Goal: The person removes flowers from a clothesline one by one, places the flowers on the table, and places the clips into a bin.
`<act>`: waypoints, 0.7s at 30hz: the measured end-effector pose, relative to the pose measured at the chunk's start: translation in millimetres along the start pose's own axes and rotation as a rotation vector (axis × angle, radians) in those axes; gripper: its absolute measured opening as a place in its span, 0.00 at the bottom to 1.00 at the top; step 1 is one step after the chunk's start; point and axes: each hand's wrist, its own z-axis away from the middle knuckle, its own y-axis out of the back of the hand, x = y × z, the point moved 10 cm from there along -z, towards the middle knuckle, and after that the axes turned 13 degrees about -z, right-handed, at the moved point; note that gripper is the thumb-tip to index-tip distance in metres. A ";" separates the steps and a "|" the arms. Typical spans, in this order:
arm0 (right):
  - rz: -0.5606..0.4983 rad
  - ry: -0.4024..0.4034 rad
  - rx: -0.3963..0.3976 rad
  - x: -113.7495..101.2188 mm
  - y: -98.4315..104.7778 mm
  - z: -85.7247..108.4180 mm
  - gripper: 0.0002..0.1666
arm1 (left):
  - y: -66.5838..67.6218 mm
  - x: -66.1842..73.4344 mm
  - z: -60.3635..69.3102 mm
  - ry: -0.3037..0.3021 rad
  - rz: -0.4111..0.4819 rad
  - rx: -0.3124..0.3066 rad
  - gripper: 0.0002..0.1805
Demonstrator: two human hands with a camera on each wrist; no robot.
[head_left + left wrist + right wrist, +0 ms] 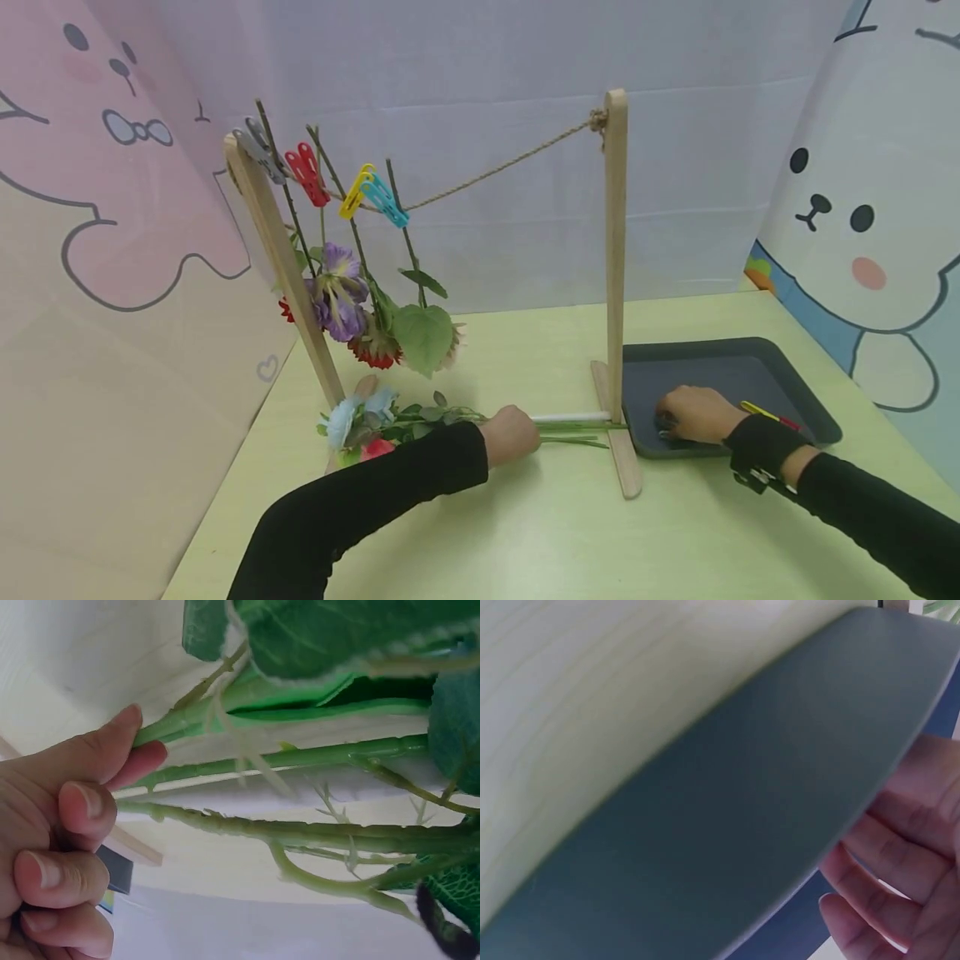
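My left hand (510, 435) pinches green flower stems (300, 759) between thumb and forefinger, low between the posts of a wooden frame (616, 250). Light blue blooms (342, 423) and a pink-red one (377, 449) lie left of it. My right hand (699, 413) reaches into the dark grey tray (757, 375), fingers bent downward, with a small dark thing by the fingertips that I cannot make out. In the right wrist view the tray's wall (742, 780) partly hides the fingers of the right hand (900, 862).
A rope (495, 174) spans the posts. Grey (262, 150), red (307, 174), yellow (356, 192) and light blue (386, 200) clips hold upside-down flowers on it, including a purple one (339, 292). Yellow (757, 410) and red (789, 423) items lie in the tray. Printed curtains stand behind.
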 end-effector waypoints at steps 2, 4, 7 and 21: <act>0.002 -0.008 0.000 0.5 0.0 0.3 0.11 | 24.9 -6.3 14.5 -0.024 -0.028 -0.057 0.19; 0.000 -0.012 -0.002 1.1 -0.3 0.4 0.10 | 49.9 -12.9 28.2 -0.022 -0.066 -0.035 0.20; -0.004 -0.017 -0.008 1.7 -1.4 0.4 0.10 | 76.4 -23.0 42.1 -0.002 -0.072 0.005 0.22; -0.032 -0.034 0.002 4.7 -2.9 -0.1 0.13 | 81.2 -32.5 52.6 0.055 -0.057 -0.011 0.23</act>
